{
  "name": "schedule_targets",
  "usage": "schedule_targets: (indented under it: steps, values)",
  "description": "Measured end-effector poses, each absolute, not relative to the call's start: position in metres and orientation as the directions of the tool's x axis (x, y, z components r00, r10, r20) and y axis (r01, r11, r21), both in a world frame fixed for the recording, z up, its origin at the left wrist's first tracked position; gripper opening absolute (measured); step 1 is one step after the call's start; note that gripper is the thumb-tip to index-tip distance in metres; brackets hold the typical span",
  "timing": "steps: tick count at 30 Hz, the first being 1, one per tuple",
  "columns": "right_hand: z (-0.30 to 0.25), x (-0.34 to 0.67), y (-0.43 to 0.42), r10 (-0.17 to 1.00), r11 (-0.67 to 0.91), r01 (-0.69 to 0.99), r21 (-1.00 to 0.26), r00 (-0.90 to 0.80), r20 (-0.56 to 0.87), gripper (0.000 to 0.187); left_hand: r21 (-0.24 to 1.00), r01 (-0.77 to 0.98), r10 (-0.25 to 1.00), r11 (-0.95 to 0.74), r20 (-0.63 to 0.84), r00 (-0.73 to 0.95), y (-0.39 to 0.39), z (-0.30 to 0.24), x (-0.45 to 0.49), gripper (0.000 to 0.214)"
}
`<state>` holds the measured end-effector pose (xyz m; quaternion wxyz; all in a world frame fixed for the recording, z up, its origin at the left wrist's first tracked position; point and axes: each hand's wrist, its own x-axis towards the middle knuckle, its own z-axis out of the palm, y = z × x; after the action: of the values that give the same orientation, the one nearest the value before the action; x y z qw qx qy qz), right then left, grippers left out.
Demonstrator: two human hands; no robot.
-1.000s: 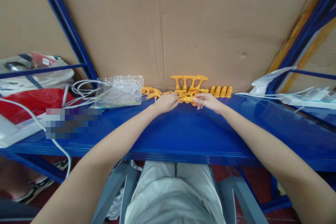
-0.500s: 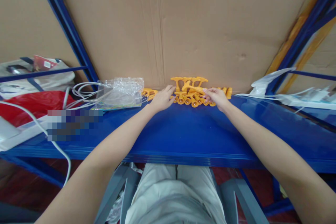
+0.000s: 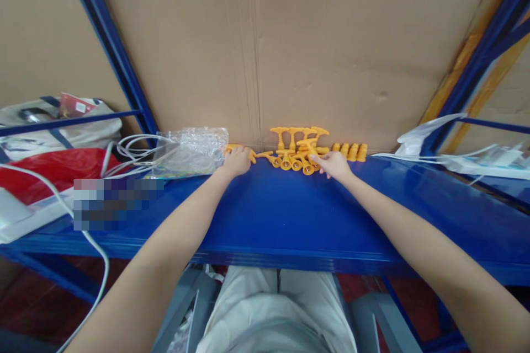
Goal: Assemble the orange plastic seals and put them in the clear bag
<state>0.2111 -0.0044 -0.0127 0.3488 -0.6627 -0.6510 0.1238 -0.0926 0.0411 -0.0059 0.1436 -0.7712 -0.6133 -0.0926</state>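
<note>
A cluster of small orange plastic parts (image 3: 296,150) lies at the back of the blue shelf (image 3: 290,215), against the cardboard. Some have T-shaped tops, others lie flat with flared ends toward me. My left hand (image 3: 236,162) has its fingers curled over a separate orange piece (image 3: 240,149) left of the cluster. At the cluster's right edge rests my right hand (image 3: 333,165), its fingertips touching the nearest orange part. Several short orange caps (image 3: 351,151) stand in a row just right of it.
A crumpled clear plastic bag (image 3: 188,151) and coiled white cables (image 3: 132,149) lie left of my left hand. Red fabric (image 3: 49,168) and white bags fill the far left. White cables and wrapping (image 3: 464,157) sit at the right. Cardboard (image 3: 290,55) backs the shelf.
My left hand has slid left from the middle cluster to the orange piece beside the plastic bag. My right hand has lowered to the cluster's right edge. The view has tilted down slightly.
</note>
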Motion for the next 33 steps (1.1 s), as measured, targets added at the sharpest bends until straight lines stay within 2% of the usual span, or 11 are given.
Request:
schedule_targets:
  steps: [4, 12, 15, 18, 22, 25, 28, 33]
  values:
    - [-0.015, 0.205, -0.003, 0.929, 0.122, 0.890, -0.439, 0.054, 0.366, 0.048, -0.110, 0.966, 0.937, -0.236, 0.238, 0.256, 0.050, -0.014, -0.101, 0.048]
    - [-0.009, 0.205, 0.000, 0.925, 0.077, 0.974, -0.214, 0.010, 0.380, 0.051, -0.138, 0.963, 0.931, -0.231, 0.256, 0.260, 0.058, -0.013, -0.092, 0.052]
    - [0.005, 0.210, 0.003, 0.946, 0.070, 0.977, -0.203, -0.001, 0.324, 0.054, -0.169, 0.959, 0.932, -0.229, 0.247, 0.266, 0.061, -0.009, -0.090, 0.050]
    - [0.028, 0.223, 0.007, 0.942, 0.022, 0.975, -0.223, 0.055, 0.331, 0.053, -0.199, 0.954, 0.936, -0.226, 0.228, 0.269, 0.064, -0.003, -0.088, 0.046]
    - [0.054, 0.253, 0.014, 0.921, -0.105, 0.973, -0.205, 0.173, 0.348, 0.036, -0.248, 0.942, 0.940, -0.228, 0.197, 0.280, 0.066, 0.008, -0.087, 0.041]
    - [0.059, 0.280, 0.022, 0.902, -0.173, 0.972, -0.157, 0.220, 0.370, 0.032, -0.275, 0.942, 0.950, -0.195, 0.186, 0.251, 0.068, 0.019, -0.086, 0.038]
    - [0.051, 0.302, 0.031, 0.914, -0.132, 0.985, -0.108, 0.163, 0.372, 0.043, -0.264, 0.953, 0.950, -0.151, 0.227, 0.214, 0.067, 0.029, -0.087, 0.038]
    - [0.027, 0.317, 0.045, 0.940, -0.131, 0.990, -0.054, 0.141, 0.310, 0.064, -0.098, 0.986, 0.921, -0.132, 0.357, 0.158, 0.059, 0.040, -0.088, 0.040]
